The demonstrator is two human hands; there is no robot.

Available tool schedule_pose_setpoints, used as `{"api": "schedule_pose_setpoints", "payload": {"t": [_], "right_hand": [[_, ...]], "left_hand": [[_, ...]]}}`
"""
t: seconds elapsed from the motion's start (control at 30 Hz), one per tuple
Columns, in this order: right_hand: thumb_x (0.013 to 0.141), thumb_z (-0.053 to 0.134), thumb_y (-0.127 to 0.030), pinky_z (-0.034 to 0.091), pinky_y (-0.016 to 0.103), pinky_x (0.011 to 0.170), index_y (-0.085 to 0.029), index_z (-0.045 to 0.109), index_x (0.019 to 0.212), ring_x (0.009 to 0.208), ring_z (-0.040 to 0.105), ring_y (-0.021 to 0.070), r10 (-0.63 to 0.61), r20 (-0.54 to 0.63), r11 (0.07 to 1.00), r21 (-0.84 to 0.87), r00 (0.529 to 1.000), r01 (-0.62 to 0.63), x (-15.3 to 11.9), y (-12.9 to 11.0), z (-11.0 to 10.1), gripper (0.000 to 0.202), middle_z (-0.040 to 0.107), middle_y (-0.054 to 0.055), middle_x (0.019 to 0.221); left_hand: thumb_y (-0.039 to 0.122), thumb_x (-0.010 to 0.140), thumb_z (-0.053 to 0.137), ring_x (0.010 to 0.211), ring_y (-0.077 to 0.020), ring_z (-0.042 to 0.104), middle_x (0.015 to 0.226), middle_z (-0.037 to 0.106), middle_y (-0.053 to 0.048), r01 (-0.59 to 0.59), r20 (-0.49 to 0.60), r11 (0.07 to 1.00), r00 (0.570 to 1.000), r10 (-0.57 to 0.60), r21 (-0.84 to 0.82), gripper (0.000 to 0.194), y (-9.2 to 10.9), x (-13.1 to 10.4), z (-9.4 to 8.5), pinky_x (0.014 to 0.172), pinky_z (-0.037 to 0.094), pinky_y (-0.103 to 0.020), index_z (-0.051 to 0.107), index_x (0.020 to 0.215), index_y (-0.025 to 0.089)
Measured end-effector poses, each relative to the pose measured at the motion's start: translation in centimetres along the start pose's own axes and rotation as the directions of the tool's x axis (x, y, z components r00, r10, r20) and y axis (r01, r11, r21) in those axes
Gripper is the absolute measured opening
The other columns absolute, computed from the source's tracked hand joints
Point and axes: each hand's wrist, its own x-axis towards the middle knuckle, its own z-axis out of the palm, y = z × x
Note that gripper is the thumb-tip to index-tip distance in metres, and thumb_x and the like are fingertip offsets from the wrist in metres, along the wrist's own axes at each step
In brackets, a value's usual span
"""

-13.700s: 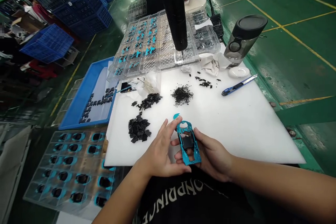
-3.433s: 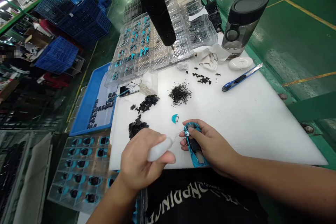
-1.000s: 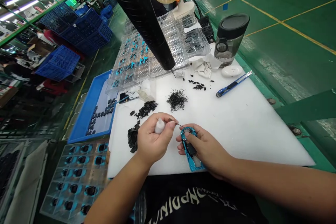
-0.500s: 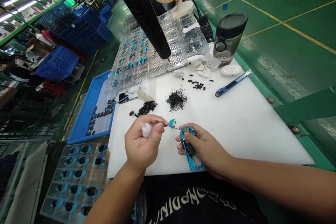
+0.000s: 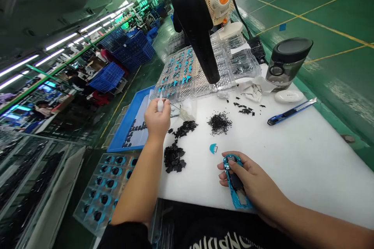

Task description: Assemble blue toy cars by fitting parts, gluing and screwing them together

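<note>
My left hand (image 5: 156, 124) is closed around a small white nozzle bottle (image 5: 160, 105) and a thin pointed tool (image 5: 175, 106), raised near the blue tray's right side. My right hand (image 5: 257, 181) grips a glossy blue plastic casing (image 5: 237, 197) with black parts inside, its thumb resting on the upper end. Just beyond those fingers lies a small blue curved piece (image 5: 212, 148) with a dark square outline. Tiny black pieces form a pile (image 5: 219, 123) farther up the white board. Flat black pieces (image 5: 174, 159) are heaped beside my left forearm.
A black powered screwdriver (image 5: 201, 42) hangs over the board's far side. Clear compartment trays (image 5: 201, 81) stand behind. A blue tray (image 5: 117, 140) is at left. Toward the right are a blue utility knife (image 5: 292, 111), a white case (image 5: 289, 96) and a dark-lidded cup (image 5: 288, 62).
My left hand has moved away from the casing, up and left, carrying the bottle and thin tool. My right hand still holds the casing. The whole view has shifted, uncovering the flat black heap.
</note>
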Motion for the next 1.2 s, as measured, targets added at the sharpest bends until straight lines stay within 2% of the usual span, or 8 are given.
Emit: {"api": "schedule_pose_setpoints", "payload": {"t": [0.13, 0.27, 0.43, 0.53, 0.6, 0.7, 0.83, 1.2], "right_hand": [[0.093, 0.058, -0.043, 0.054, 0.036, 0.080, -0.024, 0.054, 0.112, 0.079, 0.065, 0.0175, -0.004, -0.001, 1.000, 0.003, 1.000, 0.004, -0.2, -0.2, 0.1, 0.027, 0.065, 0.003, 0.098], [0.093, 0.058, -0.043, 0.054, 0.036, 0.080, -0.023, 0.054, 0.112, 0.080, 0.065, 0.0174, -0.011, 0.008, 1.000, 0.016, 1.000, 0.011, -0.3, -0.1, 0.1, 0.027, 0.065, 0.003, 0.097], [0.093, 0.058, -0.043, 0.055, 0.037, 0.079, -0.023, 0.055, 0.112, 0.078, 0.065, 0.0175, -0.013, 0.008, 1.000, 0.017, 1.000, 0.013, -0.1, 0.1, -0.1, 0.028, 0.066, 0.003, 0.096], [0.094, 0.057, -0.040, 0.056, 0.037, 0.079, -0.022, 0.055, 0.113, 0.079, 0.065, 0.0177, -0.024, 0.003, 0.999, 0.026, 1.000, 0.024, 0.0, 0.2, -0.1, 0.026, 0.066, 0.004, 0.096], [0.094, 0.057, -0.038, 0.056, 0.037, 0.079, -0.022, 0.055, 0.113, 0.079, 0.064, 0.0171, -0.022, 0.008, 0.999, 0.043, 1.000, 0.022, 0.0, 0.1, -0.1, 0.024, 0.066, 0.004, 0.095], [0.094, 0.058, -0.036, 0.056, 0.036, 0.079, -0.022, 0.056, 0.112, 0.079, 0.064, 0.0166, -0.017, 0.013, 0.998, 0.057, 1.000, 0.017, 0.0, 0.1, 0.0, 0.023, 0.066, 0.003, 0.095], [0.094, 0.059, -0.037, 0.056, 0.035, 0.080, -0.022, 0.057, 0.111, 0.079, 0.064, 0.0161, -0.017, 0.011, 0.999, 0.049, 1.000, 0.017, 0.0, 0.0, 0.1, 0.024, 0.066, 0.003, 0.093], [0.094, 0.058, -0.038, 0.056, 0.035, 0.079, -0.023, 0.056, 0.111, 0.080, 0.065, 0.0162, -0.023, 0.028, 0.999, 0.044, 0.999, 0.022, -0.2, 0.0, 0.0, 0.022, 0.067, 0.002, 0.093]], "left_hand": [[0.033, 0.080, 0.062, 0.062, -0.0124, 0.050, 0.065, 0.058, 0.002, 0.040, 0.155, 0.999, 0.987, -0.040, 0.001, 0.016, -0.8, -0.3, 1.8, 0.059, 0.036, -0.023, 0.066, 0.077, 0.018], [0.035, 0.078, 0.064, 0.055, -0.0113, 0.049, 0.059, 0.056, 0.002, 0.094, 0.227, 0.995, 0.970, -0.087, -0.018, 0.018, -1.8, 0.0, 1.7, 0.054, 0.036, -0.022, 0.067, 0.076, 0.017], [0.037, 0.084, 0.058, 0.058, -0.0101, 0.052, 0.068, 0.061, 0.001, 0.087, 0.036, 0.989, 0.996, -0.083, -0.123, 0.021, -0.5, 0.3, -1.3, 0.056, 0.041, -0.022, 0.066, 0.085, 0.018], [0.032, 0.084, 0.061, 0.056, -0.0098, 0.054, 0.072, 0.065, -0.001, 0.013, -0.071, 0.957, 0.997, -0.035, -0.290, 0.015, 1.5, -1.4, -2.8, 0.053, 0.043, -0.023, 0.064, 0.079, 0.017], [0.029, 0.084, 0.061, 0.053, -0.0097, 0.054, 0.072, 0.066, -0.001, 0.026, -0.001, 0.913, 1.000, -0.029, -0.406, 0.014, 2.9, -3.6, -3.3, 0.050, 0.044, -0.023, 0.062, 0.076, 0.018], [0.026, 0.085, 0.063, 0.054, -0.0098, 0.055, 0.073, 0.068, 0.000, 0.127, 0.217, 0.835, 0.976, -0.009, -0.536, 0.011, 4.7, -7.6, -3.7, 0.050, 0.045, -0.023, 0.062, 0.078, 0.019], [0.021, 0.087, 0.064, 0.066, -0.0116, 0.062, 0.079, 0.070, -0.001, 0.189, 0.397, 0.821, 0.917, 0.050, -0.539, 0.003, 6.1, -11.1, -3.8, 0.061, 0.051, -0.024, 0.064, 0.084, 0.020], [0.015, 0.085, 0.065, 0.080, -0.0144, 0.068, 0.084, 0.071, -0.001, 0.080, 0.463, 0.886, 0.872, 0.160, -0.457, 0.008, 6.7, -12.0, -2.8, 0.074, 0.055, -0.027, 0.066, 0.090, 0.021]]}}
